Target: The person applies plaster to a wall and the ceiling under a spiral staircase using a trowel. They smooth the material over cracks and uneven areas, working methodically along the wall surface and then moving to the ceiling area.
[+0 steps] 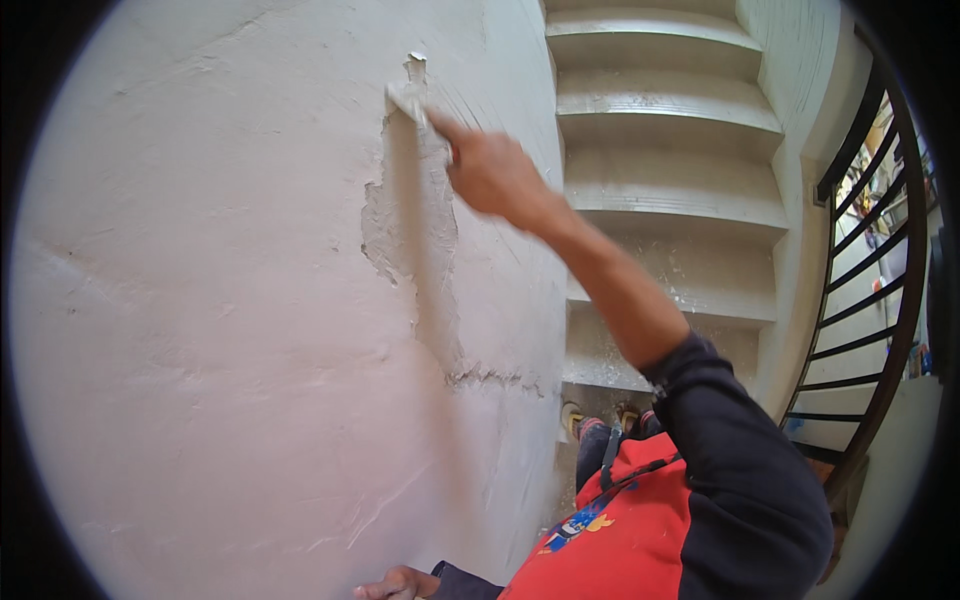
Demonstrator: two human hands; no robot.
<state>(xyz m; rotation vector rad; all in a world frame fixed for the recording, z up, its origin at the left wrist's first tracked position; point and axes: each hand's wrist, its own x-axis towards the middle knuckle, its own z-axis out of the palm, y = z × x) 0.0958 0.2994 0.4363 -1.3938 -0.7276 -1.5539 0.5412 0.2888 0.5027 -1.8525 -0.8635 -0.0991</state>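
Head cam, scraper (408, 104) blurry, LH (400, 584) cropped

One right hand (497, 178), one left hand (396, 583) — one scraper (405, 103), two shoes (571, 419), one dark railing (912, 250)

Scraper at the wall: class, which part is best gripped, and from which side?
Probably grip the scraper by the end opposite its wide, pale edge, coming from the picture's lower right. That edge is at the wall, and the tool slants back toward the right hand, which hides much of the gripping end.
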